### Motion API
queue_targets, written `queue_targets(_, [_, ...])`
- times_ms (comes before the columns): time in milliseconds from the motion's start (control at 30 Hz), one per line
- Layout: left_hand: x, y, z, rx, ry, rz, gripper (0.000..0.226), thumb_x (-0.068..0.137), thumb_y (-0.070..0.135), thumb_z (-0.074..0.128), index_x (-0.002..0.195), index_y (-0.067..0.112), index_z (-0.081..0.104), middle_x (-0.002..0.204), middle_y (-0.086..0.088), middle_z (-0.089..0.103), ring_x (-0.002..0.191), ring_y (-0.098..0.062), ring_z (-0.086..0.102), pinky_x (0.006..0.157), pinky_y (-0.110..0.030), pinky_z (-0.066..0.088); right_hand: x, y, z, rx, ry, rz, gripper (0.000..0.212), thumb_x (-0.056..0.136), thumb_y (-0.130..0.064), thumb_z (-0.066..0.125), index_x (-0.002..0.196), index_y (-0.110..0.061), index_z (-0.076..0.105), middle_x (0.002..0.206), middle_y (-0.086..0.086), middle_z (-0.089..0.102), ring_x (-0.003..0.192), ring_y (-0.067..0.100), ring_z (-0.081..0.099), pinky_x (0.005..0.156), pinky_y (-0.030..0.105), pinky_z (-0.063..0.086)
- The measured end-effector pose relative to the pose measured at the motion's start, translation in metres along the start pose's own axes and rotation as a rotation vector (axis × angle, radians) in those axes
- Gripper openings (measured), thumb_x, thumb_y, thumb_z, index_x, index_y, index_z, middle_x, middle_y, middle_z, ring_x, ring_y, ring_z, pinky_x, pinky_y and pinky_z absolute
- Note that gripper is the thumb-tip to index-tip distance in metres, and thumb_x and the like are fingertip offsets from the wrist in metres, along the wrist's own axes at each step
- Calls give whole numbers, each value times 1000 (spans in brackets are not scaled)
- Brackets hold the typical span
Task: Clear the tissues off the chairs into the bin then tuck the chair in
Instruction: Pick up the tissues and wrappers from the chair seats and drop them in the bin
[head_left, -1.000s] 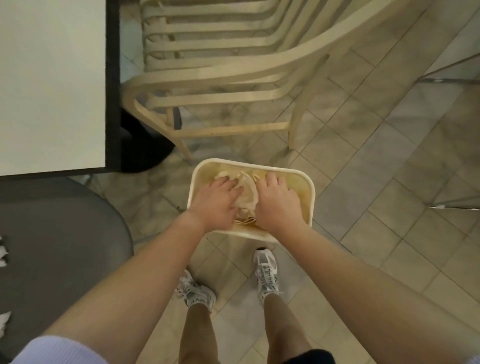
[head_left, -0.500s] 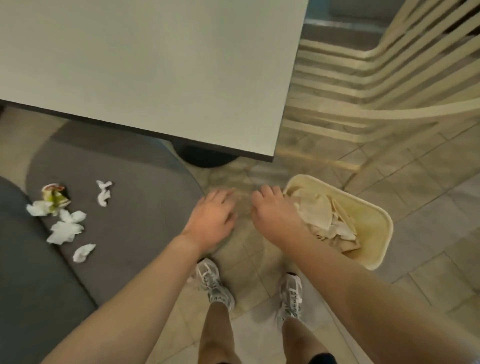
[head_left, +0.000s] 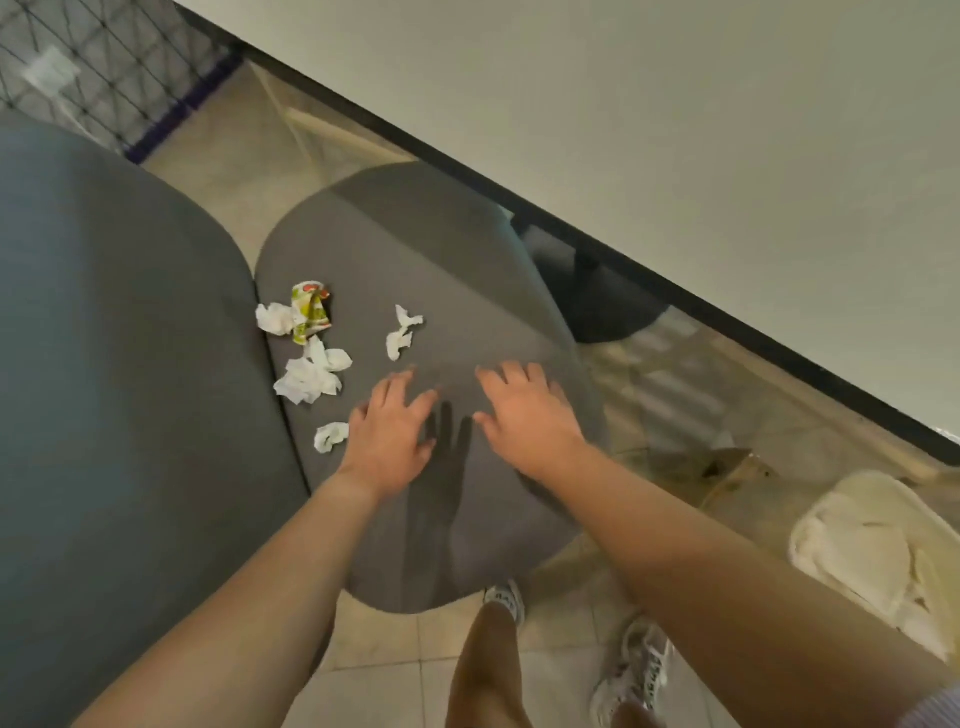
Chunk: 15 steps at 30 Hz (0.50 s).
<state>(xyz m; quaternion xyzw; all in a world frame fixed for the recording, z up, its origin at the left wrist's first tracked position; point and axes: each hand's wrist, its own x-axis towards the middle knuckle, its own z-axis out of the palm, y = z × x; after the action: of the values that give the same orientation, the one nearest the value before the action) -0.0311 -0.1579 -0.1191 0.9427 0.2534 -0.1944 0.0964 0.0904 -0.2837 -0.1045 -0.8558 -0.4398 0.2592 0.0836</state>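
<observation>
Several crumpled white tissues lie on the grey chair seat (head_left: 415, 260): a big clump (head_left: 309, 375), a small wad (head_left: 330, 436), a twisted pair (head_left: 401, 332) and one beside a green and red wrapper (head_left: 310, 312). My left hand (head_left: 392, 431) hovers over the seat with fingers spread, just right of the small wad, holding nothing. To its right, my right hand (head_left: 524, 410) is also spread and empty above the seat. The cream bin (head_left: 810, 525), holding crumpled paper, stands on the floor at the right.
The grey backrest (head_left: 114, 389) fills the left side. A white table (head_left: 675, 145) with a dark edge runs diagonally above the seat, its black base (head_left: 602, 296) beyond the chair. A wire mesh (head_left: 104, 67) stands at the top left. My feet are on the tiled floor below.
Both hands left the bin and swung left over the grey seat. The view turned from the bin and cream chair to the tissues. The hands now hold nothing.
</observation>
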Motion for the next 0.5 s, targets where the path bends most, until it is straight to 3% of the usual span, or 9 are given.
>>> queue_targets(167, [25,-68,17,47,-236,-163,109,67,43,78,143,44,1,153,-2,-17,141,-32,-9,101,-69,25,65,-35,17,-19,-69,-40,56,94,-35,47,143,-19,25,139,12,36,126,32,33,99,45,37])
queue_targets(400, [58,-130,50,-29,-321,-305,114,65,55,74,139,50,-13,149,-1,-34,138,-38,-21,99,-73,18,137,-58,51,-12,-94,-48,60,90,-36,54,141,-21,26,144,12,27,132,32,27,102,46,36])
queue_targets(500, [73,-149,60,-18,-309,-307,113,69,50,73,138,50,-17,147,-3,-37,138,-39,-21,102,-71,16,162,-61,70,-51,-95,-49,68,87,-35,58,144,-22,23,152,14,14,140,36,13,111,51,28])
